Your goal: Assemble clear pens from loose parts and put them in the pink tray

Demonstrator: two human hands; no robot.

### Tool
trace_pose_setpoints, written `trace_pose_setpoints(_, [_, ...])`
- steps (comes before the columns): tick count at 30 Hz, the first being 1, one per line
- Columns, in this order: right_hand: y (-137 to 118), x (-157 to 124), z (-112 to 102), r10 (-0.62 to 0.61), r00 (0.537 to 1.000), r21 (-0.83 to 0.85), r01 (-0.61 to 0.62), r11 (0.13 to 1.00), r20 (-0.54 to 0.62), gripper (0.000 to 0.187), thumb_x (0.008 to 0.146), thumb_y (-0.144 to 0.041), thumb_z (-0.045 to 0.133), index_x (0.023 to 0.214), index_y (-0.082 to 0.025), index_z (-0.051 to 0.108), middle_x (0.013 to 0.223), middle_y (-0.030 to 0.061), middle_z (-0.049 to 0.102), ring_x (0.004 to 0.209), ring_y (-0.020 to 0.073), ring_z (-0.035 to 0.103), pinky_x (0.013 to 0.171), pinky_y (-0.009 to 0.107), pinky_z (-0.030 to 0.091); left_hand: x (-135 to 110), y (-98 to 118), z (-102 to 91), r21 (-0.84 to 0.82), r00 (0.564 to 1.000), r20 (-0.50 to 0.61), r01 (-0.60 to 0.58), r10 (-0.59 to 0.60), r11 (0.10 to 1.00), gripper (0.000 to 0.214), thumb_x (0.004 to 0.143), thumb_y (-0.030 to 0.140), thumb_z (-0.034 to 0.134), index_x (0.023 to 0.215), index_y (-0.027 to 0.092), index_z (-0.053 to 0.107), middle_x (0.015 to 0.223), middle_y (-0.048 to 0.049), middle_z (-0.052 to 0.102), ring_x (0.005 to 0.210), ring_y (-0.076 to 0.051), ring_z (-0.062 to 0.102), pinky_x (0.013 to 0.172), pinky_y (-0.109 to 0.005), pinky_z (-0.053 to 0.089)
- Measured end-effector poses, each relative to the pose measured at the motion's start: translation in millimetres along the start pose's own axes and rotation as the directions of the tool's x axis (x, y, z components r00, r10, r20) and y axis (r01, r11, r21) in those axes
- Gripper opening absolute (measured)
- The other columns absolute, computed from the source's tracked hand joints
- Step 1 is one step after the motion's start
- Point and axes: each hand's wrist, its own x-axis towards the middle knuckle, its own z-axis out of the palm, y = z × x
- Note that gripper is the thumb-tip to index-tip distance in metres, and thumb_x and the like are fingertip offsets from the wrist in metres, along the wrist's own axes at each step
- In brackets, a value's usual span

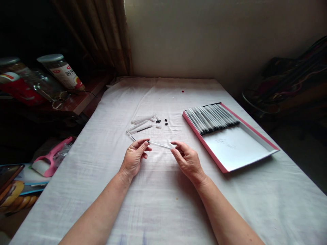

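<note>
Between my two hands a clear pen barrel [160, 145] lies nearly level above the cloth. My left hand [135, 154] pinches its left end, where a dark part shows at the fingertips. The thumb and fingers of my right hand [187, 158] close on its other end. Just beyond my left hand, several clear pen tubes [143, 118] and a dark ink refill [143, 129] lie loose on the cloth. Small black pieces [166, 121] sit to the right of them, near a short clear piece [158, 127].
To the right, a pink-edged box lid [251, 153] holds a row of pens [212, 117] with black ends. A red bit [183, 91] lies far back on the tablecloth [153, 211]. Jars [62, 71] and glasses [60, 98] stand on a side table; a pink-handled tool [52, 156] is at left.
</note>
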Motion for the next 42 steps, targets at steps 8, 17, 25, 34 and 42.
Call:
trace_pose_setpoints(8, [-1.6,0.7,0.5,-0.022,0.999,0.014,0.022,1.000,-0.024,0.014,0.086,-0.034,0.056,0.085,-0.021,0.063,0.076,0.0038,0.069,0.064,0.0160,0.064,0.063,0.026,0.052,-0.3,2.2,-1.5,-0.017,1.000,0.010,0.011,-0.011,1.000,0.038,0.049,0.034,0.089,0.079,0.016,0.073,0.068,0.0002,0.066,0.058,-0.010,0.063,0.040,-0.014,0.038])
trace_pose_setpoints(17, [0.5,-0.6,0.4,0.057,0.998,0.108,-0.057,0.993,0.008,0.020,0.082,-0.034,0.060,0.097,-0.021,0.058,0.075,0.0018,0.065,0.059,0.0134,0.060,0.055,0.023,0.049,1.2,1.6,-3.9,-0.014,1.000,0.011,0.020,-0.020,1.000,0.038,0.050,0.034,0.088,0.079,0.016,0.073,0.068,0.0001,0.066,0.059,-0.011,0.063,0.040,-0.014,0.038])
trace_pose_setpoints(25, [1.1,-0.4,-0.8,0.083,0.996,0.133,-0.085,0.987,0.019,0.028,0.080,-0.035,0.062,0.104,-0.020,0.058,0.077,0.0018,0.064,0.060,0.0131,0.061,0.056,0.023,0.049,0.7,1.6,-4.1,-0.022,1.000,0.015,0.016,-0.016,1.000,0.038,0.051,0.034,0.088,0.080,0.016,0.072,0.067,0.0007,0.066,0.059,-0.010,0.063,0.041,-0.015,0.038])
trace_pose_setpoints(34, [3.6,0.0,-0.6,0.083,0.996,0.134,-0.084,0.987,0.013,0.025,0.083,-0.036,0.058,0.103,-0.020,0.058,0.074,0.0013,0.063,0.061,0.0139,0.060,0.057,0.024,0.048,2.5,0.2,-5.6,-0.039,1.000,0.014,0.020,-0.019,0.999,0.039,0.050,0.035,0.089,0.081,0.017,0.073,0.068,0.0007,0.066,0.059,-0.010,0.063,0.040,-0.013,0.039])
trace_pose_setpoints(42, [5.1,-0.2,-0.8,0.087,0.996,0.146,-0.088,0.985,0.016,0.023,0.085,-0.037,0.056,0.101,-0.020,0.058,0.072,0.0016,0.063,0.063,0.0144,0.061,0.060,0.025,0.048,2.9,0.0,-5.9,-0.051,1.000,0.011,0.025,-0.025,0.998,0.040,0.050,0.036,0.089,0.081,0.017,0.073,0.069,0.0011,0.067,0.060,-0.010,0.064,0.040,-0.013,0.039])
